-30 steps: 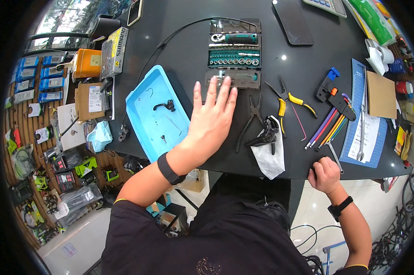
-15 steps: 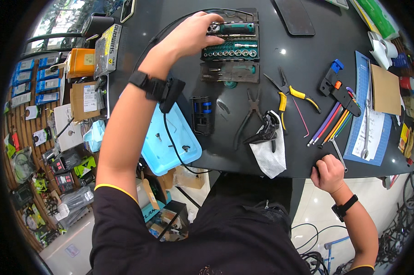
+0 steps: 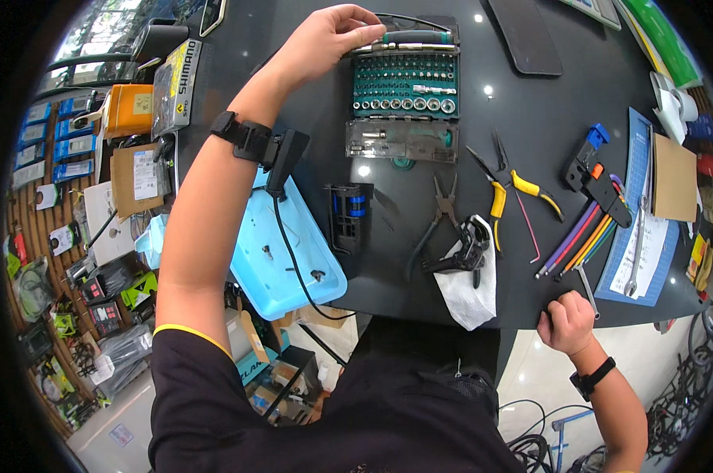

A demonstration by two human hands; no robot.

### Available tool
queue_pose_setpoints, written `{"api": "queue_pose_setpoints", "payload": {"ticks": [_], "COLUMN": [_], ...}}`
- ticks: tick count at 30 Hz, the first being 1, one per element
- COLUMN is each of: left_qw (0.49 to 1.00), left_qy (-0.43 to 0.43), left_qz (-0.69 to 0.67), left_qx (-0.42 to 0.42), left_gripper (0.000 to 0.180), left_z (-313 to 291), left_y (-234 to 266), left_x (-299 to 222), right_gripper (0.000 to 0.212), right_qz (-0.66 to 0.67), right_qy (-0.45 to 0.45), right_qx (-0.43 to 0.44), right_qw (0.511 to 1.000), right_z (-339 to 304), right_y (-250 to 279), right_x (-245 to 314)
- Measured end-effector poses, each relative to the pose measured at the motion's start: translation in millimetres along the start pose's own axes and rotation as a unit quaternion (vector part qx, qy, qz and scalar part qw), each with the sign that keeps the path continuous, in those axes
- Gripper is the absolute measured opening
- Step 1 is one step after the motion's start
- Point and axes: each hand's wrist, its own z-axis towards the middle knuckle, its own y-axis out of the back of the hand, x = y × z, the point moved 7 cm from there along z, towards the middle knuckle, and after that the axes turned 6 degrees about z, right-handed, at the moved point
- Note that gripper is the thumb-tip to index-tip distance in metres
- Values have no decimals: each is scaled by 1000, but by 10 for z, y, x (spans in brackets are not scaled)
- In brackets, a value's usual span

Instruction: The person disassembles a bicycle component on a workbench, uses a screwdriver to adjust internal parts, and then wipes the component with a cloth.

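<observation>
My left hand [image 3: 333, 39] reaches to the far left corner of an open socket and bit set [image 3: 408, 85]. Its thumb and fingers pinch together at the left end of a ratchet [image 3: 418, 37] with a teal and black handle; the ratchet's head is hidden behind them. Rows of bits and silver sockets sit in the case, and its clear lid [image 3: 400, 142] lies folded toward me. My right hand [image 3: 568, 323] rests as a closed fist at the table's front edge, with nothing showing in it. Close by lies a small silver wrench [image 3: 588, 292].
Pliers with yellow handles [image 3: 498, 189], dark pliers [image 3: 443, 201] and a black bike part [image 3: 471, 246] on white tissue [image 3: 468, 296] lie mid-table. Coloured hex keys [image 3: 585, 240] and a blue mat [image 3: 613, 288] lie right. A blue tray [image 3: 281, 296] with small parts stands left.
My left hand has drawn up and left from over the case, and its spread fingers have closed at the ratchet's end. The view has shifted slightly; my right fist stays in place.
</observation>
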Motion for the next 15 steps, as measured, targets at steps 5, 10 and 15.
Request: {"api": "queue_pose_setpoints", "payload": {"ticks": [5, 10, 15], "left_qw": [999, 994, 992], "left_qy": [32, 90, 121], "left_qz": [0, 32, 33], "left_qx": [17, 47, 21], "left_gripper": [37, 48, 48], "left_z": [164, 256, 319], "left_y": [33, 43, 70], "left_x": [55, 89, 144], "right_gripper": [17, 17, 18], "right_qz": [-7, -14, -15], "right_qy": [1, 3, 1], "right_qx": [6, 15, 20], "right_qw": [1000, 1000, 1000], "right_z": [-19, -33, -45], "right_y": [-19, -38, -55], "right_x": [-13, -36, -39]}}
